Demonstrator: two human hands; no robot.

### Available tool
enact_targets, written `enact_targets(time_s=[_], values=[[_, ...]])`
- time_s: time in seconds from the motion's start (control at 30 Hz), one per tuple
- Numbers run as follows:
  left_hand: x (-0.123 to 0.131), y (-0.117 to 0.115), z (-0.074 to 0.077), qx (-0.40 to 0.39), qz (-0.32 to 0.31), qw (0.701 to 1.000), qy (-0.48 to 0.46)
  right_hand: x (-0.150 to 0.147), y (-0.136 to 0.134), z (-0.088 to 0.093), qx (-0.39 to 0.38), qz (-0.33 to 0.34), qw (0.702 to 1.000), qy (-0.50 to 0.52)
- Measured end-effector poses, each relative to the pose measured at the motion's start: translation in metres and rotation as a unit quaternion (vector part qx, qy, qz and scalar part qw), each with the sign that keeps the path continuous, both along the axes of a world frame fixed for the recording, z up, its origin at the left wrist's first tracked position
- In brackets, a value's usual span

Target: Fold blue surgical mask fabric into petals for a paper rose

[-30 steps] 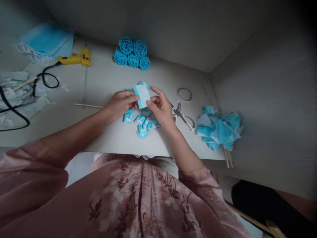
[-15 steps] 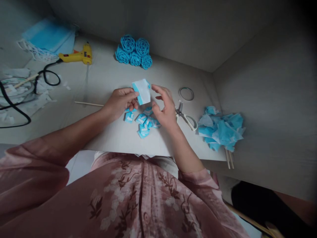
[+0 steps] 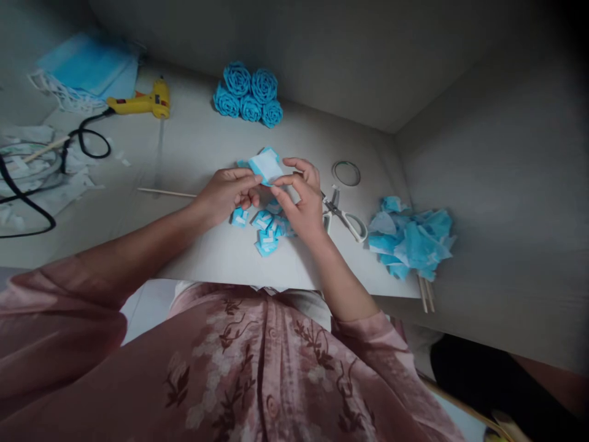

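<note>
A person in a pink floral-patterned garment [image 3: 257,368] is sitting at a pale grey table [image 3: 207,141] and looking down at both bare hands, which are meeting above the middle of the tabletop. The left hand [image 3: 225,193] and the right hand [image 3: 301,205] are both pinching a small blue and white folded fabric piece [image 3: 267,166], with thumb and fingertips closed on its near edge from either side, so the piece is being held just above the table, tilted with its white face upward. Directly beneath the hands, a cluster of small folded blue pieces with white strips [image 3: 267,230] is lying on the table. Just to the right of the right hand, a pair of white-handled scissors [image 3: 344,216] is resting with its blades closed, and a thin ring of clear tape [image 3: 346,174] is lying just beyond it. Further right, a loose heap of blue fabric scraps [image 3: 411,236] is sitting near the table edge, on top of thin wooden sticks [image 3: 426,294]. At the far side, five finished blue fabric roses [image 3: 248,95] are grouped together. To the far left, a yellow glue gun [image 3: 142,103] is lying on its side beside a stack of blue face masks [image 3: 87,64], its black cord [image 3: 87,144] looping across white scraps [image 3: 27,172]. A single thin wooden skewer [image 3: 165,193] is lying left of the left hand.
</note>
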State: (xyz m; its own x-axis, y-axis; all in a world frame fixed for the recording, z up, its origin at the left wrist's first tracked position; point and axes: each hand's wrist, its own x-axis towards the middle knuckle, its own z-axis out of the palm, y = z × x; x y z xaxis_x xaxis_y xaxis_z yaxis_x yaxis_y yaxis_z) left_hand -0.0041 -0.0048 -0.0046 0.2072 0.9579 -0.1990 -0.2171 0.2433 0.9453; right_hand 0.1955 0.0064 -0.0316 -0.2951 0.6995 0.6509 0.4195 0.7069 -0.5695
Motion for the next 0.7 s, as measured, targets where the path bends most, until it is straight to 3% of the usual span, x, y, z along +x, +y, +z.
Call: enact_targets(time_s=[0.13, 0.33, 0.7], values=[[-0.0006, -0.0005, -0.0021, 0.017, -0.004, 1.0, 0.0, -0.0019, -0.0008, -0.0008, -0.103, 0.015, 0.991, 0.087], [-0.0014, 0.0002, -0.0072, 0.035, -0.014, 0.998, 0.047, -0.0076, -0.0008, -0.003, -0.28, 0.058, 0.934, 0.215], [0.0033, -0.0018, -0.0025, 0.059, -0.002, 0.995, 0.078, -0.0064, 0.0008, -0.0048, -0.304, 0.06, 0.933, 0.184]])
